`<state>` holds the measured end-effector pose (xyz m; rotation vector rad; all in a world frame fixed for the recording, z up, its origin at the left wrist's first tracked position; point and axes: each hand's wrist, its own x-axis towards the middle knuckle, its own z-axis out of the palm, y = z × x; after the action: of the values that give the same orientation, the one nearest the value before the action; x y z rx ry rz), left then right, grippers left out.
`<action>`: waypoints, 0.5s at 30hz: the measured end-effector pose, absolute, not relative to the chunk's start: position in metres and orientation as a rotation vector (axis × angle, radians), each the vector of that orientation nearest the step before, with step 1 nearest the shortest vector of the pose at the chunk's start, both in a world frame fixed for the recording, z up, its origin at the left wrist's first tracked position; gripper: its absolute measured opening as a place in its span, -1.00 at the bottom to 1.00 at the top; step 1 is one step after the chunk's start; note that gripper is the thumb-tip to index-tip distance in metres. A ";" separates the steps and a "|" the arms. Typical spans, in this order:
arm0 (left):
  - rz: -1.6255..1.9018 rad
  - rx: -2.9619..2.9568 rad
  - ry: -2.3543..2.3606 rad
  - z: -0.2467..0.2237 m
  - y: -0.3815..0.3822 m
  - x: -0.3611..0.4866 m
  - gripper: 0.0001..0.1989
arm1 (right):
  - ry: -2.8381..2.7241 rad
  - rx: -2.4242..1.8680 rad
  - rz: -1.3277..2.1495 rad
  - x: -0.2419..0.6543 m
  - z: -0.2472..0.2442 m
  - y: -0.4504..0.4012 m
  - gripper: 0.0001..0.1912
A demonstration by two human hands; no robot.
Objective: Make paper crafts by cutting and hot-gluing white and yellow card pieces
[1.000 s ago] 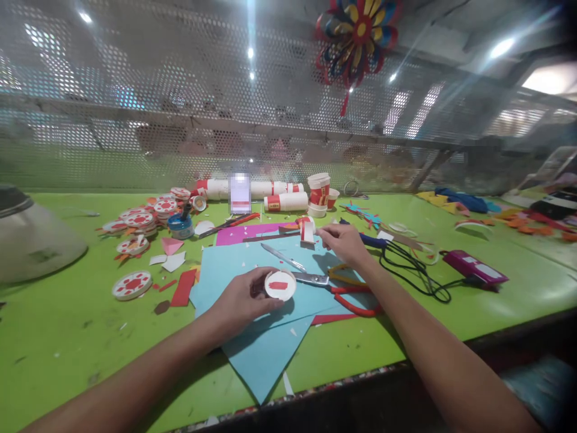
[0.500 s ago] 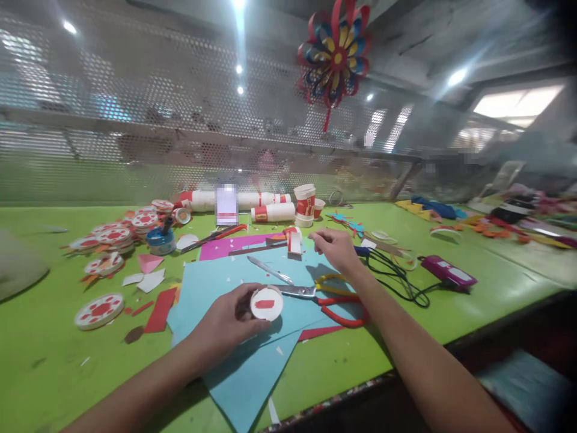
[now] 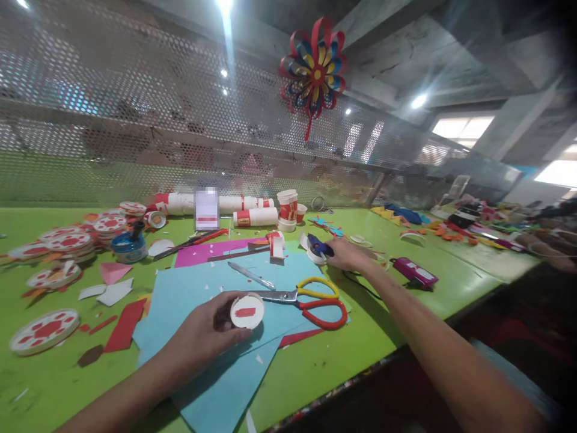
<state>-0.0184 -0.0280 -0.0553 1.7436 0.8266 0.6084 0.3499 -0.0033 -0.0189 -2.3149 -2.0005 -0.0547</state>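
A small white round paper piece (image 3: 247,311) with a red rectangle on its face is held by my left hand (image 3: 211,325), above the blue paper (image 3: 198,279). My right hand (image 3: 345,254) is closed around a dark blue glue gun (image 3: 319,246), whose tip points down beside a white paper piece. Scissors (image 3: 322,300) with yellow and red handles lie between the hands on the blue paper. A pen-like silver tool (image 3: 251,275) rests behind them. A cut cup piece (image 3: 276,245) in red and white stands near the paper's back edge.
At the left are stacked red-dotted discs (image 3: 70,239), a blue glue jar (image 3: 129,246) and red paper scraps (image 3: 125,325). Paper cups (image 3: 287,209) stand at the back. A purple box (image 3: 415,272) lies at right. A person's arm (image 3: 552,257) shows far right.
My right hand has moved onto the glue gun and taken hold of it. The view has turned to the right. My left hand still holds the round piece.
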 end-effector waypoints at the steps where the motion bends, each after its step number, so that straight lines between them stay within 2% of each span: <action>1: 0.605 1.754 0.838 -0.056 -0.028 -0.019 -0.50 | -1.999 -2.323 -0.065 0.349 -0.023 -0.004 -0.70; 10: 0.599 1.739 0.782 -0.059 -0.027 -0.019 -0.50 | -1.781 -2.241 0.048 0.357 -0.032 0.005 -0.69; 15: 0.624 1.737 0.753 -0.060 -0.028 -0.018 -0.49 | -1.507 -2.080 0.179 0.364 -0.015 0.008 -0.70</action>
<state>-0.0179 -0.0275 -0.0604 1.7374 0.7532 0.6239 0.3636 0.0084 -0.0155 -2.0799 -1.5068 0.1793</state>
